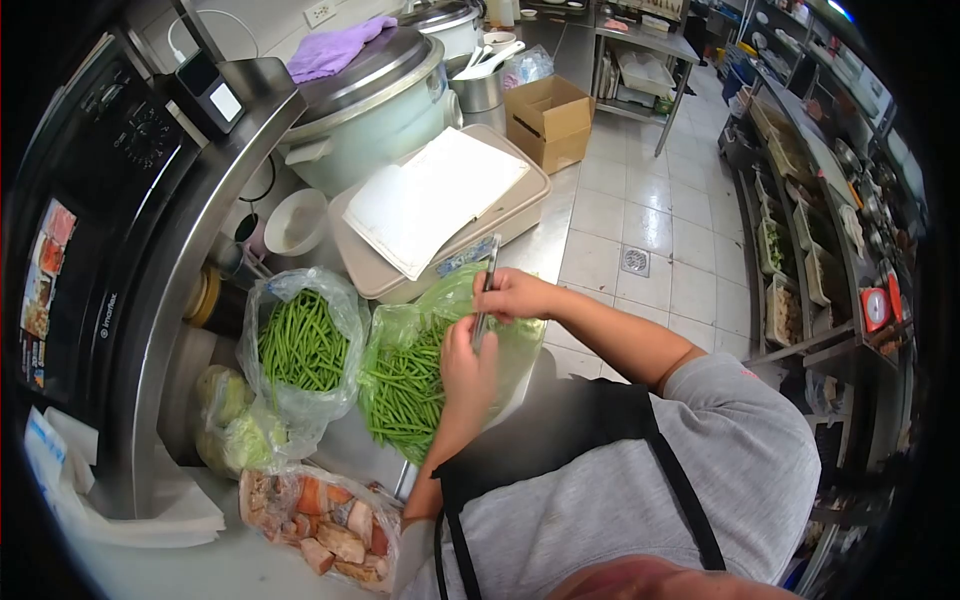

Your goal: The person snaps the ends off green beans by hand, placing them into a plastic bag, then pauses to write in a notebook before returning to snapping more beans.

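My right hand [515,296] is closed round a slim dark metallic tool [491,264] that points up and away. Just below it, my left hand [466,365], slightly blurred, has its fingers curled in at the tool's lower end; I cannot tell what they grip. Under both hands lies an open, greenish plastic bag [440,298] filled with green beans [398,395]. To its left stands a clear bag [352,300] holding more green beans [305,342].
A beige lidded tub [525,190] with a white board [437,200] on top stands beyond my hands. Nearby are a large pot [385,115], a white bowl [296,222], a cardboard box [550,122], bagged cabbage [235,425] and bagged meat chunks [340,540].
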`<state>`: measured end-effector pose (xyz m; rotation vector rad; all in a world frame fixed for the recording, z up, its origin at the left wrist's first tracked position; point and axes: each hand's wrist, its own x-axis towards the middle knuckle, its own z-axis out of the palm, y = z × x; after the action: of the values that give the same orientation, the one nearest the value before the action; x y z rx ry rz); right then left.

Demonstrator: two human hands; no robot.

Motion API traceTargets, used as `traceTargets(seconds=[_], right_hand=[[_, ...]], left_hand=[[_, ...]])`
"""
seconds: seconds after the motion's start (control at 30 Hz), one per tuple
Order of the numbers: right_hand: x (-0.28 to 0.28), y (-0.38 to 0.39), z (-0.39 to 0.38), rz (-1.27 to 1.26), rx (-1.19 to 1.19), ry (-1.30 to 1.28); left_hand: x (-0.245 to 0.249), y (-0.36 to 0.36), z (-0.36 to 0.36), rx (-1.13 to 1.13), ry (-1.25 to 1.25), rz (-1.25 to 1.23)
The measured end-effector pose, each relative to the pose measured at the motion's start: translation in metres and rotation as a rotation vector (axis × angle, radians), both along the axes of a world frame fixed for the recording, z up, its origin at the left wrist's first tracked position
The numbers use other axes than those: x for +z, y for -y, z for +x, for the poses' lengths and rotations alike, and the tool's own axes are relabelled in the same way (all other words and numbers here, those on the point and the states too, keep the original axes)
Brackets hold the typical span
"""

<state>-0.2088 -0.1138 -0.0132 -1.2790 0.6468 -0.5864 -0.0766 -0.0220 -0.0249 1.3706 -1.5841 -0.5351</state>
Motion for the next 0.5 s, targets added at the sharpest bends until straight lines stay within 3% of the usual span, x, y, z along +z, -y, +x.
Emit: traceTargets(seconds=[0.07, 0.2, 0.3, 0.37, 0.4, 0.43, 0.5], right_hand=[[0.01, -0.01, 0.004, -0.045, -0.042, -0.033], [0.01, -0.003, -0.002, -0.179, -0.172, -0.045], [0.019, 0.002, -0.007, -0.136, -0.248, -0.031], [0.046, 0.013, -0.013, -0.134, -0.443, -0.266], [0.038, 0.035, -0.029, -0.644, -0.672, -0.436], [0.049, 0.059, -0.046, -0.193, -0.797, 0.099], [0.067, 0.098, -0.078, -0.09, -0.665, 0.52]], left_hand=[[0.02, 0.01, -0.004, -0.081, -0.008, 0.253], [0.018, 0.034, -0.007, -0.152, 0.091, 0.206], [0.008, 0.05, -0.015, -0.282, -0.144, 0.121], [0.019, 0.051, -0.009, -0.424, -0.308, 0.403], [0.023, 0.053, -0.006, -0.494, -0.395, 0.545], [0.021, 0.057, -0.001, -0.466, -0.417, 0.57], [0.017, 0.069, 0.012, -0.406, -0.455, 0.618]])
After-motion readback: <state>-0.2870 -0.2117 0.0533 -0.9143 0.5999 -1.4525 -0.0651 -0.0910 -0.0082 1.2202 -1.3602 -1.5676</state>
